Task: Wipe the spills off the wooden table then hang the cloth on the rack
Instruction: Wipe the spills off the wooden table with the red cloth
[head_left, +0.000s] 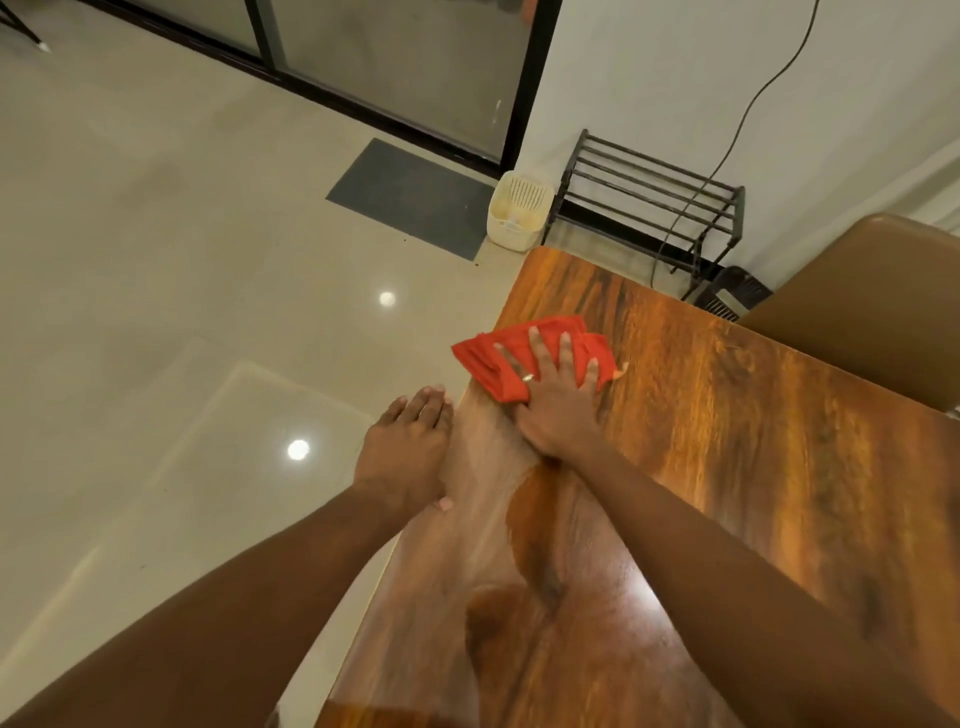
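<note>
A folded red cloth (485, 358) lies on the glossy wooden table (727, 441) near its far left corner. My right hand (553, 395) presses flat on the cloth, fingers spread, a ring on one finger. My left hand (408, 447) rests on the table's left edge, fingers together and holding nothing. A pale wet smear runs along the left edge between my arms. A black metal rack (649, 192) with several horizontal bars stands on the floor against the wall beyond the table.
A cream plastic basket (517, 210) sits left of the rack. A grey doormat (410, 195) lies before the dark-framed glass door (363, 57). A brown chair back (872, 301) stands at the table's right. A black cable (748, 104) hangs down the wall over the rack.
</note>
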